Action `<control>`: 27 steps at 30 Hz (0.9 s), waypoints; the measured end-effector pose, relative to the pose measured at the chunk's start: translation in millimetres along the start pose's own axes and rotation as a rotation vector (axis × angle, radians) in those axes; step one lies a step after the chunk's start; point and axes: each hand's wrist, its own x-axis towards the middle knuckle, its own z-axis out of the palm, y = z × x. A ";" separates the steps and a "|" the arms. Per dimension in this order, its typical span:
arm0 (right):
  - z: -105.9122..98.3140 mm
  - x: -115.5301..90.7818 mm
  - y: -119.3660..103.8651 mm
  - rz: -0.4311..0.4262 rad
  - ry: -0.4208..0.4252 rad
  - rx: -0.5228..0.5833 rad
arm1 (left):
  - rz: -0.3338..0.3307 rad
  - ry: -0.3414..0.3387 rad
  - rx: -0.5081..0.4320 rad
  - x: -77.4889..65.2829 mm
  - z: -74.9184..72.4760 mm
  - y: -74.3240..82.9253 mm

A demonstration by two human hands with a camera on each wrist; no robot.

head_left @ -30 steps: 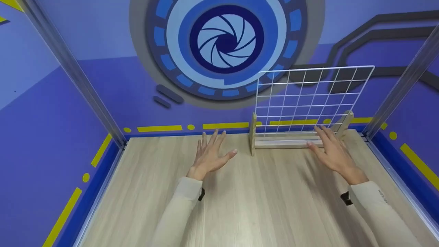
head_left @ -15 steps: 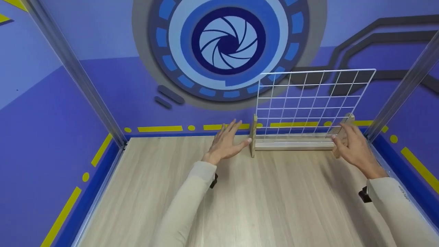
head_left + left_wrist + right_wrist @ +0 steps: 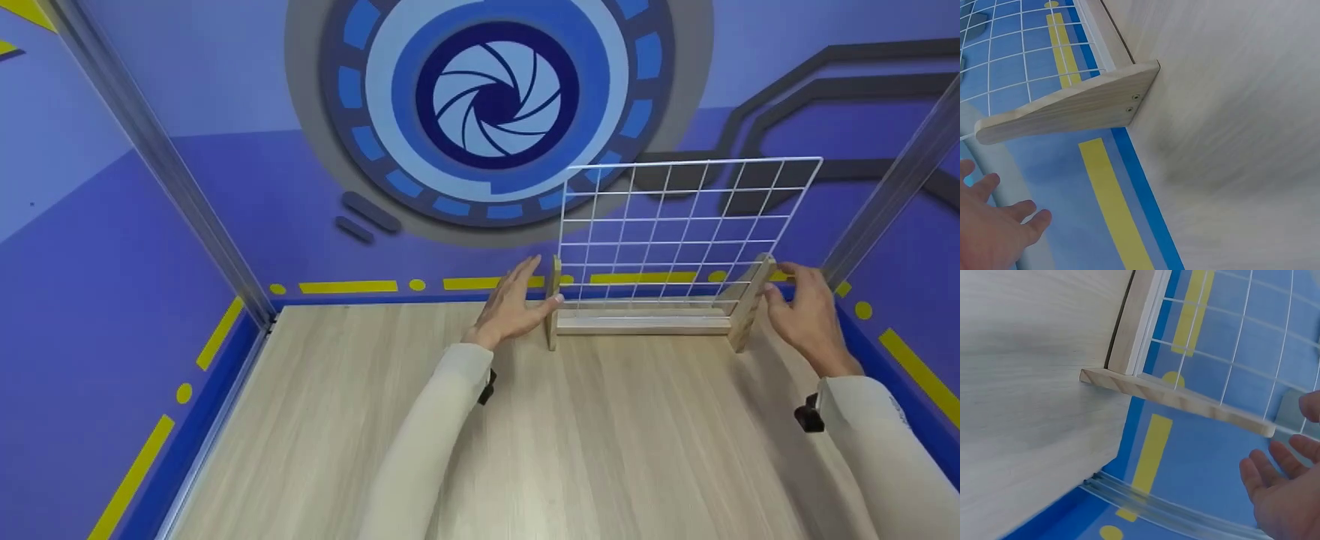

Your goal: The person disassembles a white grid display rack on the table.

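Observation:
A white wire grid rack stands upright between two wooden side supports at the back right of the table. My left hand is just left of the left wooden support, its thumb overlapping that piece in the head view. In the left wrist view, the fingers are spread and apart from the support. On the other side, my right hand is by the right wooden support, fingers loosely bent. The right wrist view has its fingers near the support's upper end, holding nothing.
A wooden crossbar joins the supports at the bottom. Behind the rack rises a blue printed wall. A metal post stands at the right back corner, close to my right hand. The wood-grain tabletop extends toward me.
Both hands have moved to the right. The left hand has come up beside the left support, and the right hand has passed from in front of the rack to the right support's outer side.

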 end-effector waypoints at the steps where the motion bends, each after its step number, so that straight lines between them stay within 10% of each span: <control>1: -0.8 2.3 2.0 0.021 -0.005 0.014 | -0.007 0.003 -0.010 2.3 1.2 0.7; 15: 12.5 32.1 13.8 0.301 -0.123 0.373 | -0.095 0.076 -0.247 26.2 21.5 3.3; 27: 18.6 33.9 10.0 0.342 -0.125 0.400 | -0.041 0.145 -0.372 30.5 32.0 15.0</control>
